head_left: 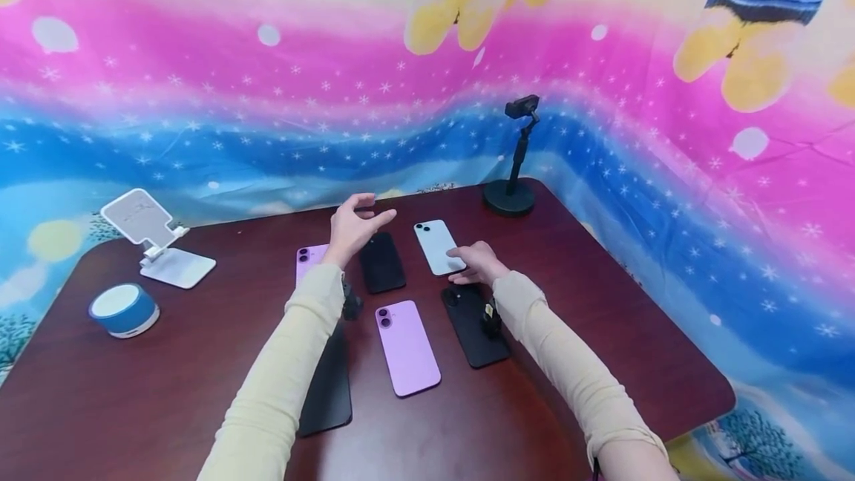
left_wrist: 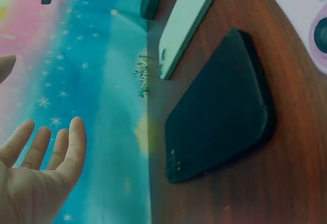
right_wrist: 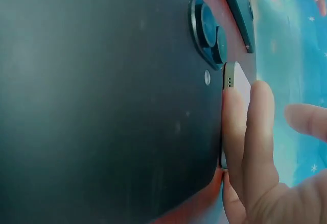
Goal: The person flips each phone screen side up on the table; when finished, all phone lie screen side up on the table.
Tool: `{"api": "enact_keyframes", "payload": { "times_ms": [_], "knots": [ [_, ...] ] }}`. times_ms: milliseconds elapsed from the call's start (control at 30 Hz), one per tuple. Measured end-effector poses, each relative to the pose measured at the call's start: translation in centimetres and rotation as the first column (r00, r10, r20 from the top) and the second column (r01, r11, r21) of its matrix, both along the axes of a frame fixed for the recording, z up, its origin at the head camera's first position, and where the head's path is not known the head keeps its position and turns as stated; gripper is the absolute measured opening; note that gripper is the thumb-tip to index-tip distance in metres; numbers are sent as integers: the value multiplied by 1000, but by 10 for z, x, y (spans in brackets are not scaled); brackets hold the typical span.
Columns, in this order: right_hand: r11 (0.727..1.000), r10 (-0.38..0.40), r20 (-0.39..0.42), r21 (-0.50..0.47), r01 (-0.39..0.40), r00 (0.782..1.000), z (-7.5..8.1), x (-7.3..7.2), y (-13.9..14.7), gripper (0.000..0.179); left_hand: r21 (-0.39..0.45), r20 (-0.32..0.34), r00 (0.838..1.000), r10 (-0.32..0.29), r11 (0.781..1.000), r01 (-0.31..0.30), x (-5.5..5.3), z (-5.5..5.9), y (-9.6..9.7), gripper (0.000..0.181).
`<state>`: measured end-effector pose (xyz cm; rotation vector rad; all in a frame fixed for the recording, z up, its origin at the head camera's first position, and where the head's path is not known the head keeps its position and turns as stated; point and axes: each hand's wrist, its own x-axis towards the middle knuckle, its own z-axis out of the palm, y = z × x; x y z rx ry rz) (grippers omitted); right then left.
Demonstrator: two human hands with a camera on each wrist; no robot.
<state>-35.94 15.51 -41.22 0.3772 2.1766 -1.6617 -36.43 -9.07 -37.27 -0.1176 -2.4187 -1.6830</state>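
The pale phone (head_left: 434,245) lies flat at the fingertips of my right hand (head_left: 479,262), its near edge close to a black phone (head_left: 470,332) below my wrist, with bare wood-grained table (head_left: 588,303) rightward; it is a smooth, round-cornered slab, its long axis running away from me and slightly left, camera end farthest. My right fingers touch its near end, extended, unclenched. My left hand (head_left: 350,230), released, hangs raised, fingers apart, beside a flat dark phone (head_left: 382,267).
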Motion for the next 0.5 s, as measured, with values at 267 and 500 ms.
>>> {"api": "enact_keyframes", "payload": {
  "times_ms": [267, 500],
  "knots": [
    [996, -1, 9, -89, 2, 1000, -8, -3, 1, 52, -37, 81, 996, -38, 998, 41, -10, -23, 15, 56],
    [996, 30, 5, -89, -30, 1000, -9, -6, 3, 41, -14, 217, 971, -102, 994, 108, -21, -37, 25, 61]
  ]
}}
